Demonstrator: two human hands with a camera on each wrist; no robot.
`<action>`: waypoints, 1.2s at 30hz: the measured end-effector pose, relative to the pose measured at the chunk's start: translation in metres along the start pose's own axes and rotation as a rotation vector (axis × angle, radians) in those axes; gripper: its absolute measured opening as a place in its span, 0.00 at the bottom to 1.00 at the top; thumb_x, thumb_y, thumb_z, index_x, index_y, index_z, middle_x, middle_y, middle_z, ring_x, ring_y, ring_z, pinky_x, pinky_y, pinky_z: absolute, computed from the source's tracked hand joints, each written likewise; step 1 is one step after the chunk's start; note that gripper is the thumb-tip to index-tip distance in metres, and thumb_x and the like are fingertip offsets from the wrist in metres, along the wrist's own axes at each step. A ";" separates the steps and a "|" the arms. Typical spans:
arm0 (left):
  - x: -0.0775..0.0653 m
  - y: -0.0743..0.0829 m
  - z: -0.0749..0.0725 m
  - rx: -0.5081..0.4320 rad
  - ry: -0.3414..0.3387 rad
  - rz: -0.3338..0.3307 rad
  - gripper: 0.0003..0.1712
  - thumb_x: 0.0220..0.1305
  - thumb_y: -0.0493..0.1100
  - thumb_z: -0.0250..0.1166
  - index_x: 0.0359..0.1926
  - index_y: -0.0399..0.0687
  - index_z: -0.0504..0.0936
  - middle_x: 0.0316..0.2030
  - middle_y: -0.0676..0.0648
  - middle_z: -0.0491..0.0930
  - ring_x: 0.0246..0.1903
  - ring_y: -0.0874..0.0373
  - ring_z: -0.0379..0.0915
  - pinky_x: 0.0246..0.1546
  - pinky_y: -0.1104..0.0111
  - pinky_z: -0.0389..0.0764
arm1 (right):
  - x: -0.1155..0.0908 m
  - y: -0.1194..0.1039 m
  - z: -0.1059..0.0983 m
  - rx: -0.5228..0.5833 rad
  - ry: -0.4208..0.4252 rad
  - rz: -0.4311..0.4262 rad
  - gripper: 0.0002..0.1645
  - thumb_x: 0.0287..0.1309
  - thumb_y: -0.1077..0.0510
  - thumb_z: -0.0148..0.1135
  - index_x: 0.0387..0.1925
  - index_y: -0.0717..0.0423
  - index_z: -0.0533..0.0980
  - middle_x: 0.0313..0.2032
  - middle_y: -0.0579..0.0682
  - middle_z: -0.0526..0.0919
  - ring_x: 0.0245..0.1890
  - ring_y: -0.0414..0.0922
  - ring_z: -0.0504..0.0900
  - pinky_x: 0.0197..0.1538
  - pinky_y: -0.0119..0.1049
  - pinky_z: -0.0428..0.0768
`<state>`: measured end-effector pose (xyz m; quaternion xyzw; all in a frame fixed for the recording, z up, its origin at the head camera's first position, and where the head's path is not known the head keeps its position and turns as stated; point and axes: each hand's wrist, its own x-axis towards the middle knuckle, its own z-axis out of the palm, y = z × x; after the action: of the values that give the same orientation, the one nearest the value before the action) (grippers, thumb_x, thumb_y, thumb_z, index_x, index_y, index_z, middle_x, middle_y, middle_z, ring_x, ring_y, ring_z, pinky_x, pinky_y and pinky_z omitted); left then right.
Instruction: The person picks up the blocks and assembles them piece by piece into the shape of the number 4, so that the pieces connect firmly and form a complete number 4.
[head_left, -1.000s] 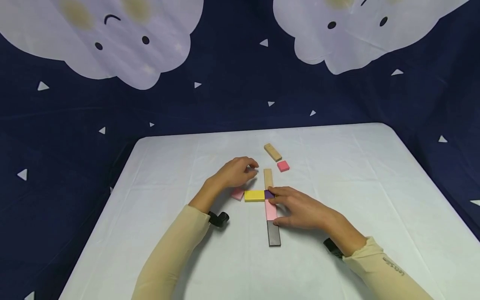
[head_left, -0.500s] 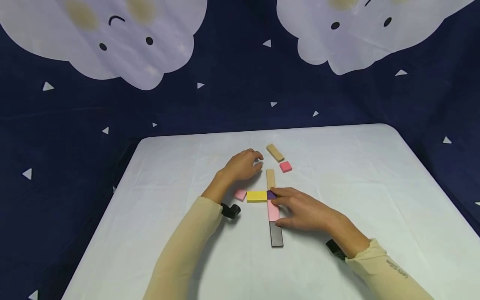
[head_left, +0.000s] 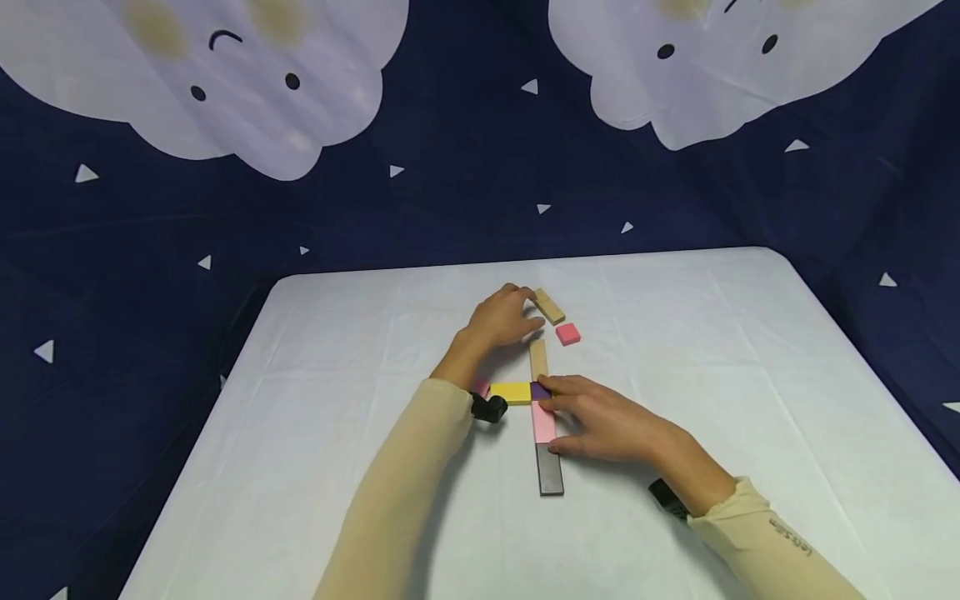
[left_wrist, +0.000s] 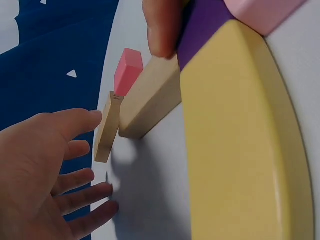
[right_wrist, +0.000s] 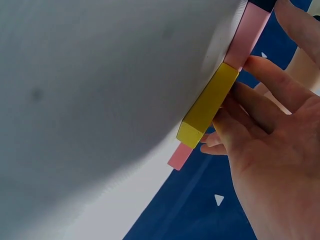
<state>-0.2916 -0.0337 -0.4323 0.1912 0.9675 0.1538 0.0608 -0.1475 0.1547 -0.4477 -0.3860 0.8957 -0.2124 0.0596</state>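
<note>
Flat blocks form a cross in the head view: a wooden block (head_left: 538, 358), a purple block (head_left: 540, 391), a pink block (head_left: 543, 422), a grey block (head_left: 550, 469) and a yellow block (head_left: 510, 393) to the left. My right hand (head_left: 611, 417) rests on it, fingertips by the purple and pink blocks, thumb near the pink-grey joint. Another yellow block (right_wrist: 207, 107) shows beneath that hand in the right wrist view. My left hand (head_left: 506, 318), fingers apart and holding nothing, hovers beside a loose wooden block (head_left: 549, 307); whether they touch is unclear.
A small reddish-pink block (head_left: 567, 334) lies near the loose wooden one. Another small pink block (head_left: 481, 387) is partly hidden by the left wrist's black camera (head_left: 489, 408). The white table (head_left: 675, 333) ends at a dark blue backdrop (head_left: 465, 208).
My left hand has moved away from me and to the right, from above the small pink block toward the loose wooden block. The right hand has stayed on the joined blocks.
</note>
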 end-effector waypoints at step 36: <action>0.015 0.018 0.020 0.175 0.145 -0.133 0.33 0.49 0.73 0.64 0.46 0.56 0.76 0.39 0.54 0.77 0.40 0.56 0.72 0.37 0.60 0.75 | 0.000 -0.002 0.000 0.010 0.010 -0.014 0.36 0.52 0.40 0.69 0.58 0.57 0.77 0.68 0.52 0.63 0.68 0.47 0.60 0.66 0.44 0.61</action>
<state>-0.2953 -0.0071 -0.4464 0.1194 0.9896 0.0780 -0.0159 -0.1461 0.1537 -0.4471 -0.3911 0.8921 -0.2194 0.0557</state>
